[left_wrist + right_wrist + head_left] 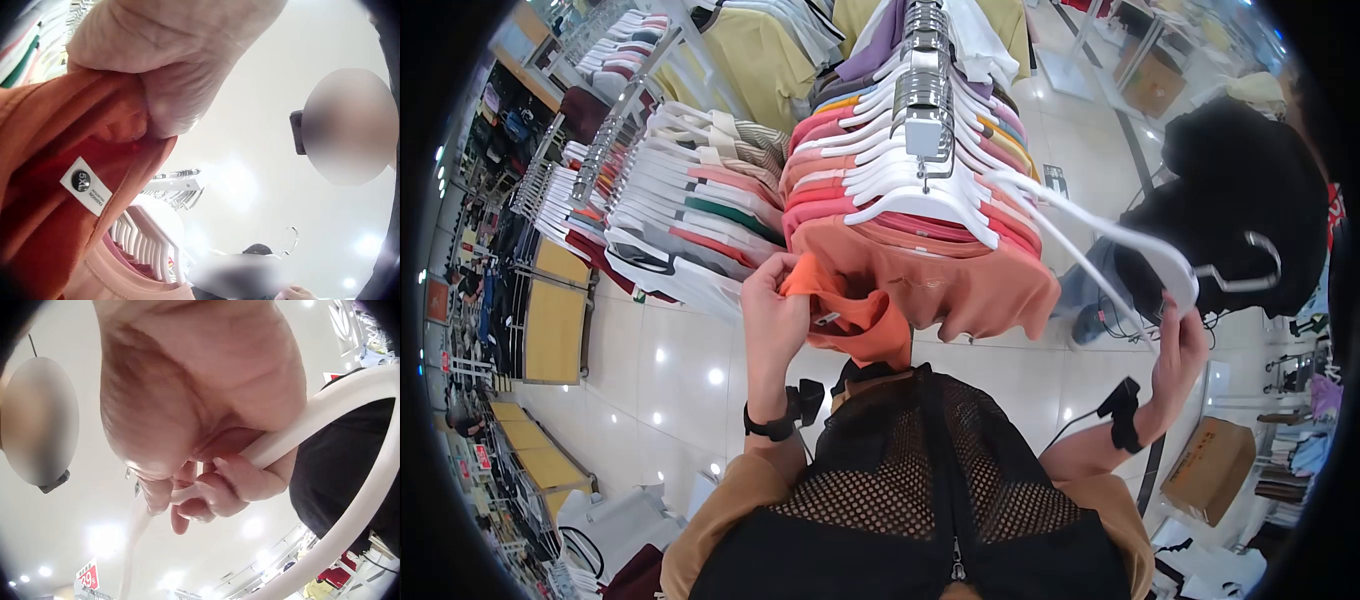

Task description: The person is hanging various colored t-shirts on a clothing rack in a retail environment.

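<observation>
In the head view my left hand (778, 310) pinches the neckline of an orange garment (862, 325), which hangs in front of the rack's nearest shirt (960, 285). A white size label (87, 186) shows inside its collar in the left wrist view, where my left hand (169, 56) grips the cloth. Off to the right, my right hand (1178, 345) holds a white hanger (1135, 240) near one end, its metal hook pointing right. The right wrist view shows the fingers of my right hand (206, 425) curled round the hanger (331, 409). The hanger is apart from the orange garment.
A rail of shirts on white hangers (925, 205) stands directly ahead, with another rack of clothes (700, 215) to its left. At the right is a person in black (1240, 200). A cardboard box (1210, 470) sits on the floor at the lower right.
</observation>
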Motion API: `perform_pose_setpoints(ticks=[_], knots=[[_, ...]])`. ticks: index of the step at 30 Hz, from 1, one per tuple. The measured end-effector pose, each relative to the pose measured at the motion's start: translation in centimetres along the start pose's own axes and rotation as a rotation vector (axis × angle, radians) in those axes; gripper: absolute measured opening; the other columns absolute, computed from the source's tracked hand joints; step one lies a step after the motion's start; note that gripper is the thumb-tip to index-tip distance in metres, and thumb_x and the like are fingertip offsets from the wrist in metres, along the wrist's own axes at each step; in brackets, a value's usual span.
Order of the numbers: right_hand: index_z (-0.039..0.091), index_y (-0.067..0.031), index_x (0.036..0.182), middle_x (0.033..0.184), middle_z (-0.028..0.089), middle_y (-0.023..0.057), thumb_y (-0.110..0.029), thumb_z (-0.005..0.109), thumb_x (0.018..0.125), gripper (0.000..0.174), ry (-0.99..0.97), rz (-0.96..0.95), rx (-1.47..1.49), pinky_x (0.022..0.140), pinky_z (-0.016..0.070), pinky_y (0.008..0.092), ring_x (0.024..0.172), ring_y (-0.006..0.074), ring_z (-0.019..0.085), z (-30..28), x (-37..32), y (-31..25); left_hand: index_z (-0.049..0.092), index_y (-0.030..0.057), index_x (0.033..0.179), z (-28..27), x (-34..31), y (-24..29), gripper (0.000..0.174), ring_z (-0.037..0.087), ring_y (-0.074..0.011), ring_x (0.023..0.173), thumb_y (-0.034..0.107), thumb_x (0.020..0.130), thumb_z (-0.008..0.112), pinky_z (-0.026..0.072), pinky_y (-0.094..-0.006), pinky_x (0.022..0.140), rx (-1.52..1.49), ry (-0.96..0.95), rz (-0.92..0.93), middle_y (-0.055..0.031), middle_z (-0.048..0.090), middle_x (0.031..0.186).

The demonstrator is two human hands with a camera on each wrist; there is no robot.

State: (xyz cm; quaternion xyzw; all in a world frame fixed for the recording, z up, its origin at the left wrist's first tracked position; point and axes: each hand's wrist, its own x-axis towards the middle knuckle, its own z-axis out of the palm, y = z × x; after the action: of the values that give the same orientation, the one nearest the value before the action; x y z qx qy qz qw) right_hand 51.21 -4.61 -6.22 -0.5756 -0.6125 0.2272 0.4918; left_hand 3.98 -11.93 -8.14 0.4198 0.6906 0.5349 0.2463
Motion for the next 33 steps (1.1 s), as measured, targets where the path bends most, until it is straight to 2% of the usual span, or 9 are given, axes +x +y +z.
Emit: perform_pose_setpoints(ticks=[4, 7, 10, 13, 18, 25, 27, 30, 33], knots=[[0.072, 0.0030, 0.109, 0.081, 0.061, -0.0028, -0.007, 0.064, 0.101, 0.015, -0.136, 0.071, 0.176, 0.064, 0.0373, 0.0203, 0.071, 0.0039, 0.050, -0.4, -2.9, 0.5, 0.070, -0.0089, 0.105, 1.0, 1.1, -0.1, 0.019, 0.064, -0.0090, 0.079, -0.001, 0.092, 0.058, 0.0527, -0.0255, 0.069, 0.106, -0.002, 0.006, -0.0057, 0.073, 0.088], [0.072, 0.0028, 0.102, 0.079, 0.060, -0.0032, 0.001, 0.066, 0.095, 0.010, -0.282, 0.085, 0.137, 0.061, 0.0385, 0.0216, 0.069, 0.0044, 0.050, 1.0, -4.0, 0.0, 0.072, -0.0057, 0.101, 2.3, 1.1, 0.9, 0.020, 0.064, -0.0132, 0.068, 0.002, 0.085, 0.061, 0.0517, -0.0300, 0.065, 0.062, 0.030, 0.041, -0.0123, 0.070, 0.075], [0.071, 0.0045, 0.109, 0.084, 0.063, -0.0005, 0.003, 0.071, 0.091, 0.018, -0.505, 0.130, 0.180, 0.066, 0.0438, 0.0228, 0.073, 0.0063, 0.053, 3.0, -4.4, -0.7, 0.073, -0.0049, 0.101, 3.0, 0.7, 2.5, 0.024, 0.068, -0.0180, 0.067, 0.001, 0.081, 0.060, 0.0529, -0.0313, 0.066, 0.146, -0.001, 0.111, -0.0138, 0.071, 0.076], [0.072, 0.0039, 0.112, 0.089, 0.067, 0.0034, -0.002, 0.076, 0.091, 0.023, -0.645, 0.026, 0.212, 0.067, 0.0466, 0.0249, 0.075, 0.0084, 0.056, 5.9, -4.7, -1.6, 0.074, -0.0027, 0.102, 3.6, -0.1, 3.7, 0.026, 0.071, -0.0282, 0.069, 0.004, 0.080, 0.062, 0.0546, -0.0351, 0.067, 0.292, 0.017, -0.009, -0.0182, 0.072, 0.077], [0.072, -0.0004, 0.112, 0.089, 0.066, 0.0091, -0.009, 0.073, 0.094, 0.019, -0.859, -0.043, 0.178, 0.068, 0.0490, 0.0311, 0.074, 0.0201, 0.061, 10.4, -5.0, -3.2, 0.075, 0.0001, 0.105, 4.7, -1.2, 2.1, 0.026, 0.070, -0.0384, 0.075, 0.009, 0.081, 0.069, 0.0558, -0.0401, 0.070, 0.363, 0.006, 0.227, -0.0215, 0.071, 0.081], [0.068, -0.0003, 0.118, 0.100, 0.067, 0.0104, -0.007, 0.066, 0.099, 0.020, -0.948, -0.183, 0.263, 0.073, 0.0506, 0.0304, 0.081, 0.0195, 0.064, 15.7, -5.1, -4.4, 0.074, 0.0019, 0.103, 5.6, -3.9, 4.8, 0.021, 0.065, -0.0293, 0.065, 0.003, 0.081, 0.071, 0.0510, -0.0383, 0.061, 0.235, -0.127, 0.430, -0.0117, 0.065, 0.077], [0.067, 0.0003, 0.119, 0.102, 0.067, 0.0099, -0.006, 0.065, 0.099, 0.021, -0.925, -0.116, 0.362, 0.074, 0.0511, 0.0301, 0.084, 0.0176, 0.064, 17.5, -6.0, -3.3, 0.074, 0.0040, 0.104, 5.2, -4.7, 6.1, 0.025, 0.063, -0.0277, 0.076, 0.006, 0.079, 0.073, 0.0492, -0.0384, 0.065, 0.219, -0.187, 0.402, -0.0110, 0.063, 0.086], [0.066, 0.0013, 0.120, 0.107, 0.068, 0.0082, -0.007, 0.065, 0.100, 0.022, -0.897, -0.024, 0.509, 0.078, 0.0520, 0.0292, 0.089, 0.0147, 0.064, 18.7, -6.7, -1.9, 0.071, 0.0058, 0.111, 4.3, -4.9, 6.9, 0.038, 0.054, -0.0338, 0.111, 0.023, 0.078, 0.078, 0.0429, -0.0466, 0.093, 0.432, -0.317, 0.625, -0.0134, 0.058, 0.113], [0.066, 0.0020, 0.122, 0.111, 0.067, 0.0065, -0.008, 0.065, 0.101, 0.024, -0.886, 0.072, 0.610, 0.081, 0.0527, 0.0282, 0.092, 0.0138, 0.064, 18.6, -7.0, -2.0, 0.069, 0.0061, 0.114, 4.2, -3.5, 6.8, 0.043, 0.054, -0.0322, 0.110, 0.030, 0.081, 0.079, 0.0409, -0.0498, 0.096, 0.565, -0.192, 0.808, -0.0123, 0.056, 0.113]])
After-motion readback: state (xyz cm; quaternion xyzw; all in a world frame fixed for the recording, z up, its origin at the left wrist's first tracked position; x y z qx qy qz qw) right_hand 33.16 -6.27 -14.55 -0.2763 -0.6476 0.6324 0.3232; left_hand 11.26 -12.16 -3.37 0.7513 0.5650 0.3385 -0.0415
